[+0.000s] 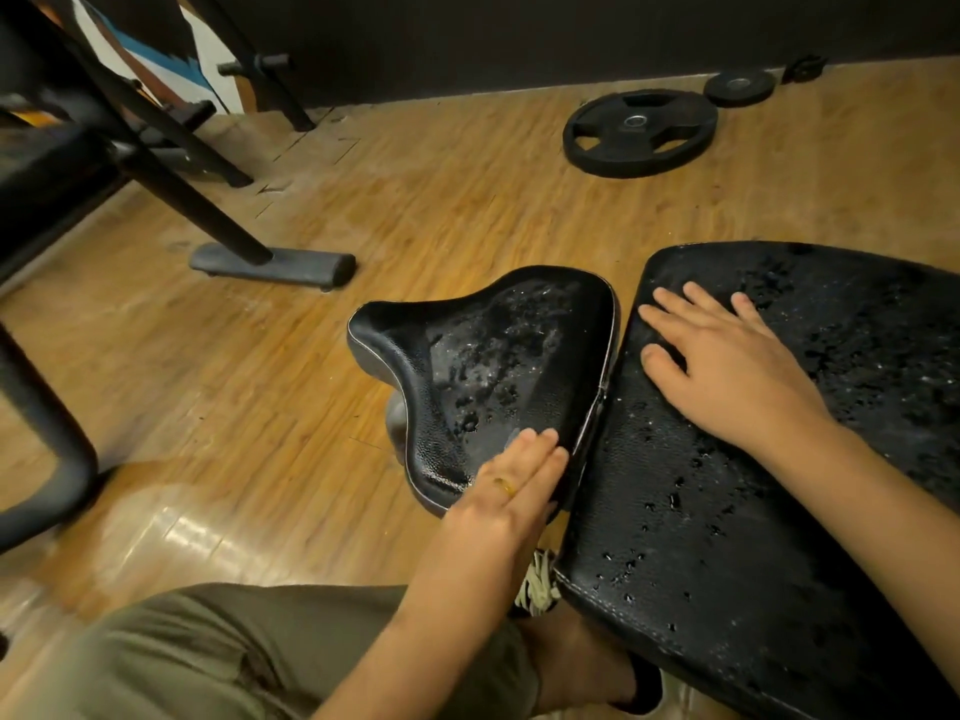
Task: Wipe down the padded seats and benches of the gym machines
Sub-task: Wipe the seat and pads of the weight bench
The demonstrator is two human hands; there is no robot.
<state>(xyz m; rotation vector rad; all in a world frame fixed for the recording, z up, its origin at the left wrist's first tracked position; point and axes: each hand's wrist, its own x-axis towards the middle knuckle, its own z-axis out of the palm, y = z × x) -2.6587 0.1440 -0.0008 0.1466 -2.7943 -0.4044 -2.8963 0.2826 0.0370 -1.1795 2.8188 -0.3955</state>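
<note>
Over a wooden floor, a black bench pad beaded with droplets; just left of it, edges nearly touching, a smaller saddle-shaped seat pad, wet too. Well beyond the bench pad, a large weight plate lying flat. On the bench pad's far end, right hand pressed flat, fingers spread; just left of the pad, left hand flat on the seat pad's near corner, fingers straight and together, ring on one.
</note>
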